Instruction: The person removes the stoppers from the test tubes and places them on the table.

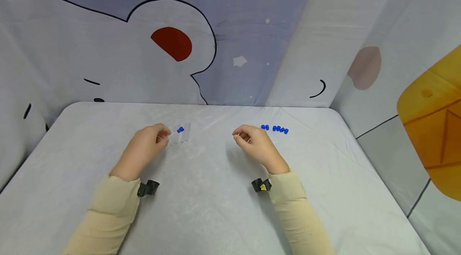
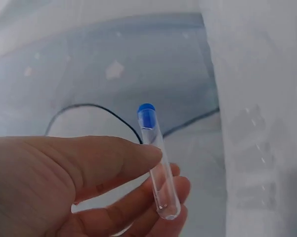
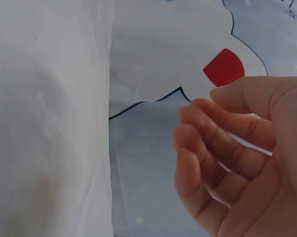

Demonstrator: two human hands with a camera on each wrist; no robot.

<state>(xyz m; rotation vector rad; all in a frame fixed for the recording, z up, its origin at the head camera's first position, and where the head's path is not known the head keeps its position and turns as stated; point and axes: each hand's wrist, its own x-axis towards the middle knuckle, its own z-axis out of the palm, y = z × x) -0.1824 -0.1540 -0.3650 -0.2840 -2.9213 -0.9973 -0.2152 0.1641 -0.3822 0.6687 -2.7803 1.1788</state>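
Observation:
My left hand (image 1: 147, 147) pinches a clear test tube (image 2: 157, 158) between thumb and fingers, a little above the table. A blue stopper (image 2: 147, 118) sits in the tube's upper end, and the tube looks otherwise empty. Beside that hand, several clear test tubes (image 1: 186, 136) lie on the white cloth; they appear faintly in the left wrist view. My right hand (image 1: 257, 147) hovers over the cloth with loosely bent fingers. Nothing shows between its thumb and fingertips in the right wrist view. Just beyond it lie several blue stoppers (image 1: 280, 129).
A white cloth covers the table (image 1: 201, 199). Printed fabric (image 1: 248, 27) hangs behind its far edge and along the sides. An orange printed shape (image 1: 432, 127) is on the right-hand fabric. Black cameras (image 1: 148, 188) are strapped to both wrists.

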